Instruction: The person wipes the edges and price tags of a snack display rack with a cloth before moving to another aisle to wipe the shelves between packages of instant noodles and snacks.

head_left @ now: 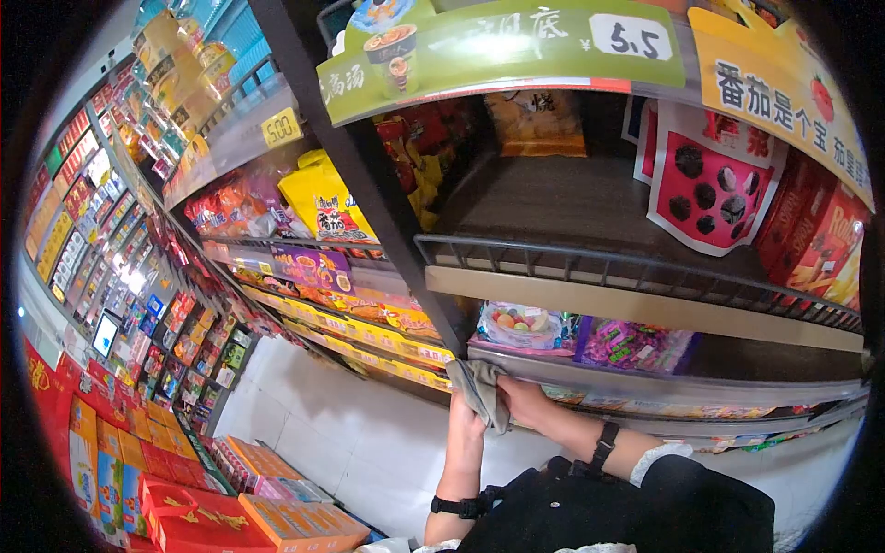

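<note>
A grey-green cloth (479, 389) is bunched between my two hands, in front of the lower shelves. My left hand (466, 417) is closed on its left side, with the fingers mostly hidden behind the fabric. From the right, my right hand (524, 402) grips the cloth's other edge, its fingers partly covered. Just beyond the hands is a shelf holding a clear bag of colourful round candies (524, 326) and a purple bag of wrapped sweets (636, 345).
A dark shelf (544, 198) with a wire rail (590, 269) carries a pink pouch (712, 184) and red boxes (811, 235). A black upright post (369, 166) divides the shelving. Stacked gift boxes (198, 516) stand on the floor at lower left.
</note>
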Demonstrator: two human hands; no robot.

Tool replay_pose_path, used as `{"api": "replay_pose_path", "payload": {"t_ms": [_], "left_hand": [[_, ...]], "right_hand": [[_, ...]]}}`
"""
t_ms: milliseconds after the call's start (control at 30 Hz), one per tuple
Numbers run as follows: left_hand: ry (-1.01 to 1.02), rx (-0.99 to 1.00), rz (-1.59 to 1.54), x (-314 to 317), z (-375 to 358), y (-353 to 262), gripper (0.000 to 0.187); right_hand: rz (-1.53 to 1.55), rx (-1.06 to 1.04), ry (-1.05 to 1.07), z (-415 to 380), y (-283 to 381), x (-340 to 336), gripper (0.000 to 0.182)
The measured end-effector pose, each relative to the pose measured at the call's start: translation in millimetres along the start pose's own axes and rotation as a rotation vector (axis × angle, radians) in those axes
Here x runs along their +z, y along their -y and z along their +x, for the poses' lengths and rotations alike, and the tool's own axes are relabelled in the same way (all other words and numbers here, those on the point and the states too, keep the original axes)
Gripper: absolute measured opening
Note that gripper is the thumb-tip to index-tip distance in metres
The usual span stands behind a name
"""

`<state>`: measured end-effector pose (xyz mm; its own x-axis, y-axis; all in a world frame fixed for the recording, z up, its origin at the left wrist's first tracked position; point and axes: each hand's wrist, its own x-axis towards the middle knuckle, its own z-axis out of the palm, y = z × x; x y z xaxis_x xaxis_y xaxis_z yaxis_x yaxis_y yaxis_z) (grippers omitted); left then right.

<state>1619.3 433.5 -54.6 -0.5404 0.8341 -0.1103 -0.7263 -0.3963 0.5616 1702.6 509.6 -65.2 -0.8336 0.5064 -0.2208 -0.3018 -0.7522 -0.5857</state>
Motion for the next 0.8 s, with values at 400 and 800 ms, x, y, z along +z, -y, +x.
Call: {"api": "replay_pose_path", "payload": {"t_ms": [400,800], "left_hand": [[-0.090,0.043,-0.054,-2.8,2.2,0.6,0.016],[-0.011,-0.101,-0.035,18.5,-12.0,-3.4,0.024]], "right_hand": [[-0.076,-0.104,-0.089,-3.0,-0.6,9.8,0.027],[-0.330,-0.213,-0.124,-17.9,11.2,1.0,0.020]]}}
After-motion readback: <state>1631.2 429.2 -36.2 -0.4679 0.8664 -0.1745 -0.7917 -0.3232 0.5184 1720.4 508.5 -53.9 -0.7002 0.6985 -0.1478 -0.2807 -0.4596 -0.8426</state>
